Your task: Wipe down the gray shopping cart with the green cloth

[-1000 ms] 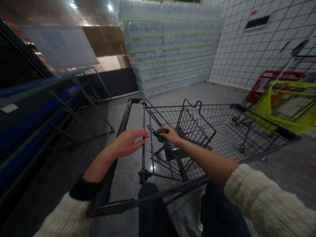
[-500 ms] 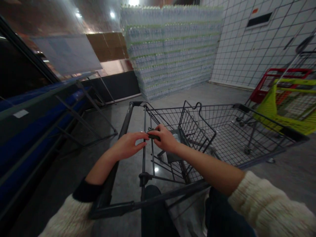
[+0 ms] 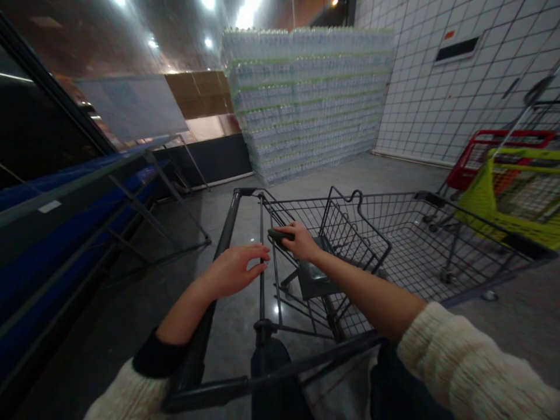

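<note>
A dark wire shopping cart stands in front of me, its handle bar running along the left. My left hand hovers over the upright wire at the cart's rear, fingers curved and apart, holding nothing that I can see. My right hand reaches inside the child-seat section and is closed on a small dark green cloth pressed against the wire flap. Both sleeves are cream knit.
A tall stack of shrink-wrapped bottled water fills the back. A blue chest freezer runs along the left. A yellow-green cart and a red cart stand at the right by a white tiled wall.
My right hand with the cloth moved left to meet the left hand, then back right along the wire. The view tilted slightly; the left hand stayed beside the upright.
</note>
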Demonstrator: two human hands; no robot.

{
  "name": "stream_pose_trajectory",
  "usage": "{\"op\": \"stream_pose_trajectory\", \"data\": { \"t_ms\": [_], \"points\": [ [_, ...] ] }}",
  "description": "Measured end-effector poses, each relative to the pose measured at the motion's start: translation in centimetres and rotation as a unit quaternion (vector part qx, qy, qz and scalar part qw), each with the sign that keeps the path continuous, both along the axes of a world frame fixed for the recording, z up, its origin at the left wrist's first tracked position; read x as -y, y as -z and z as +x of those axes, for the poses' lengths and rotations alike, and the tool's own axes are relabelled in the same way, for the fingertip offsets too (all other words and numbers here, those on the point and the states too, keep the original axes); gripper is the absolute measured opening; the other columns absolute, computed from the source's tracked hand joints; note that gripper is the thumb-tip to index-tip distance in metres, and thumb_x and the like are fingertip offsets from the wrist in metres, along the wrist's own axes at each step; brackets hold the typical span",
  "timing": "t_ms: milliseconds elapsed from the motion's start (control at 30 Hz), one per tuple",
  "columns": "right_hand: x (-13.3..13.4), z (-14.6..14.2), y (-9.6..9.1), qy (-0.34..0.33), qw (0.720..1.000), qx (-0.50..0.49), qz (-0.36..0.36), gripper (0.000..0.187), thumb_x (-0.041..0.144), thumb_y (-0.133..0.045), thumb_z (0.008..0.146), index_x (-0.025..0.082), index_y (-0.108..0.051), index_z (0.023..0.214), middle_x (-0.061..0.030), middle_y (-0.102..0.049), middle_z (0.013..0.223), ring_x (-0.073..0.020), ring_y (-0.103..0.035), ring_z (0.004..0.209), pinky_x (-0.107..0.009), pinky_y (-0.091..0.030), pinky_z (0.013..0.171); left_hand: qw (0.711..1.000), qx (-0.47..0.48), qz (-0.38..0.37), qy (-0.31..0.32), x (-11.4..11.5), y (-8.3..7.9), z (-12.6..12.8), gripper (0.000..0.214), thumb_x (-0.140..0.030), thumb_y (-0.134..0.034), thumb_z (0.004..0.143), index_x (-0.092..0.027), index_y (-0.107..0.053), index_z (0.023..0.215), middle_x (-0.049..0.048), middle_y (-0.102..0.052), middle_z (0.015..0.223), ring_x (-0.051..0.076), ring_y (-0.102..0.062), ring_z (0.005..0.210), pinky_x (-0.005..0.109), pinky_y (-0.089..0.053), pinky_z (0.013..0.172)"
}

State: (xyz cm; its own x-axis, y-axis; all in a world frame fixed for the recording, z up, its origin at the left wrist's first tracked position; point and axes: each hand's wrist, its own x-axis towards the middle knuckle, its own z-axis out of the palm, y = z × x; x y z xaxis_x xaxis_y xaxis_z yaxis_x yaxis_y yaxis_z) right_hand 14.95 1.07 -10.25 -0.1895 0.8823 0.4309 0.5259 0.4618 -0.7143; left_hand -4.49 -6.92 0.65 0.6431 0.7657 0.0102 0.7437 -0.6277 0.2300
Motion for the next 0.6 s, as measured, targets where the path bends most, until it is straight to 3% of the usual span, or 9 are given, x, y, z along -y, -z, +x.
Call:
{"op": "stream_pose_trajectory", "data": {
  "t_ms": [133,300,467,600],
  "points": [
    [-2.3,-0.7,-0.3,0.042,0.999,0.012,-0.009,0.038,0.014,-0.057,0.081,0.022,-0.068,0.117,-0.0079,-0.056,0.110,-0.0174,-0.055,0.100,-0.032,-0.043,0.096,1.000,-0.007,-0.001,0.019,1.5,0.0,0.3,0.021,-0.025,-0.046,0.089,-0.023,-0.067,0.093,0.0024,-0.065,0.127,0.023,-0.052,0.128,0.037,-0.045,0.106],
    [-7.0,-1.6,-0.7,0.144,0.984,0.027,-0.102,0.036,0.012,-0.056,0.081,0.020,-0.070,0.113,-0.0088,-0.065,0.106,-0.0213,-0.059,0.100,-0.033,-0.045,0.094,0.999,0.018,0.006,0.041,2.6,0.0,0.7,0.020,-0.023,-0.045,0.091,-0.023,-0.065,0.088,0.0025,-0.067,0.122,0.021,-0.052,0.128,0.034,-0.045,0.106],
    [-11.2,-2.8,-1.9,0.135,0.988,0.040,-0.068,0.039,0.012,-0.057,0.081,0.027,-0.069,0.115,-0.0055,-0.064,0.116,-0.0178,-0.059,0.105,-0.029,-0.041,0.100,0.999,0.023,-0.006,0.032,3.3,-0.5,1.1,0.022,-0.020,-0.043,0.092,-0.021,-0.064,0.086,0.0031,-0.070,0.111,0.020,-0.056,0.122,0.036,-0.042,0.109],
    [-14.3,-3.8,-2.9,0.146,0.985,0.042,-0.082,0.033,0.010,-0.063,0.075,0.024,-0.075,0.102,-0.0086,-0.065,0.116,-0.0232,-0.061,0.105,-0.034,-0.043,0.098,0.999,0.025,-0.012,0.027,3.4,-0.8,1.3,0.023,-0.018,-0.041,0.092,-0.021,-0.063,0.085,0.0031,-0.070,0.103,0.018,-0.062,0.112,0.037,-0.040,0.110]
  ]
}}
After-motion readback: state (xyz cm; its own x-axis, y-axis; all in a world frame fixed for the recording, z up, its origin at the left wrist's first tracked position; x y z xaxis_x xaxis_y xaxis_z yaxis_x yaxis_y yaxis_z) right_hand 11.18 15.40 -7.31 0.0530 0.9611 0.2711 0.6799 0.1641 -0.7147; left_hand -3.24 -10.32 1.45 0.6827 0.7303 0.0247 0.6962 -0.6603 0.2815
